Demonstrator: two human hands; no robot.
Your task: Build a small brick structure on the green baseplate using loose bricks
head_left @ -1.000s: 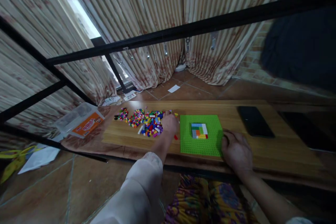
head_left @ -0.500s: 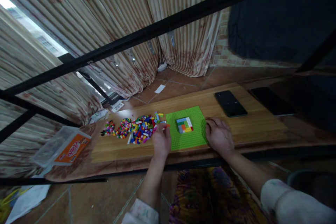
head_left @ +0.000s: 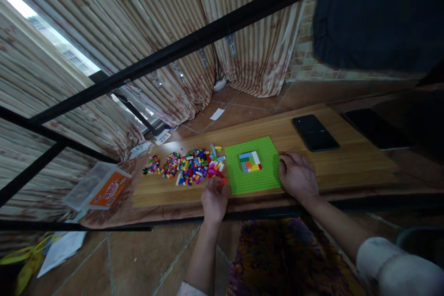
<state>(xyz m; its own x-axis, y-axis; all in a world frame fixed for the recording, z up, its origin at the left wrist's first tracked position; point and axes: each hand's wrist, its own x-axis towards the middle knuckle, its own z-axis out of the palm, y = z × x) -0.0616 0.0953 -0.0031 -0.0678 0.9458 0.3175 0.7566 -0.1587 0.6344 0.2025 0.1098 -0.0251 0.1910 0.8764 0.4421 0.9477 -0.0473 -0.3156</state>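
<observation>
A person's left hand (head_left: 214, 201) has drawn back toward the near edge of a wood-grain tabletop (head_left: 357, 157); 1 second ago it was reaching into a heap of loose multicoloured plastic bricks (head_left: 197, 164), and half a second ago it stood farther forward, beside a flat bright-green studded baseplate (head_left: 255, 186). The right hand (head_left: 298, 176) stays at the baseplate's right edge, touching it with bent fingers; whether it grips cannot be told. The low square of white, light-blue, green, grey, orange, yellow and red bricks (head_left: 249, 165) on the baseplate looks unchanged across all 3 moments.

The left hand's fingers are bunched at a small orange-red brick (head_left: 223, 181), just left of the baseplate; whether they pinch it or it lies at their tips is unclear. That hand covers part of the tabletop, and the right hand hides some of the green edge. At right, a flat black slab (head_left: 378, 129) fades into shadow beyond a black phone (head_left: 315, 133).

At left, a clear plastic box (head_left: 85, 185) with an orange label (head_left: 111, 188) sits off the tabletop's end, its contents hard to make out. 2 smaller heaps of tiny coloured pieces (head_left: 171, 165) lie between it and the bricks.
</observation>
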